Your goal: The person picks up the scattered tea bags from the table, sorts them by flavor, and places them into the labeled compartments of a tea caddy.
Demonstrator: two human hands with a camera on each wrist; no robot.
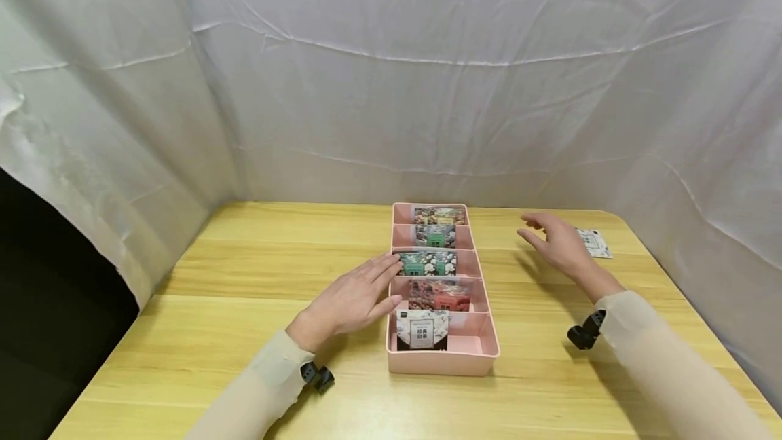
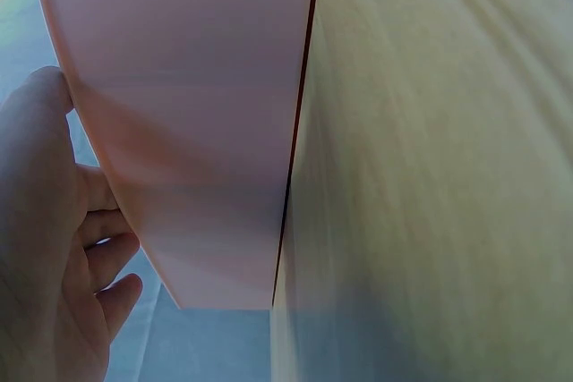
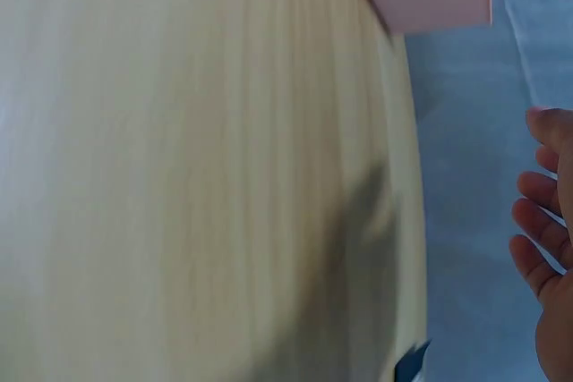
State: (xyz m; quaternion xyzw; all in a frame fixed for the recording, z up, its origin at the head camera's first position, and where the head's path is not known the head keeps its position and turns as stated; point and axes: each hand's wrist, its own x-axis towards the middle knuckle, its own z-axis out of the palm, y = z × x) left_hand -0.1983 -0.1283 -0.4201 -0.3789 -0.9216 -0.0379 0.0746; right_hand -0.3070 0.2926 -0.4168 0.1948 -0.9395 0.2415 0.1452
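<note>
A long pink organizer box (image 1: 440,363) with several compartments stands on the table. My left hand (image 1: 354,296) rests on its left rim, fingers extended, and in the left wrist view the fingertips (image 2: 52,87) meet the box's upper edge. Upright in the front compartment is a white packet with a black bottom (image 1: 421,330). Behind it are red packets (image 1: 440,295), green-and-white packets (image 1: 427,263), a green-labelled packet (image 1: 436,236) and brown-toned packets (image 1: 440,216). Right of the box, my right hand (image 1: 563,248) hovers with relaxed fingers and holds nothing. A white packet (image 1: 595,243), partly hidden, lies just beyond it.
The light wooden table (image 1: 244,331) extends on both sides of the box. Pale cloth curtains (image 1: 391,87) hang behind and at the sides. A dark gap (image 1: 49,318) shows at the left. Each wrist wears a small black camera (image 1: 318,377).
</note>
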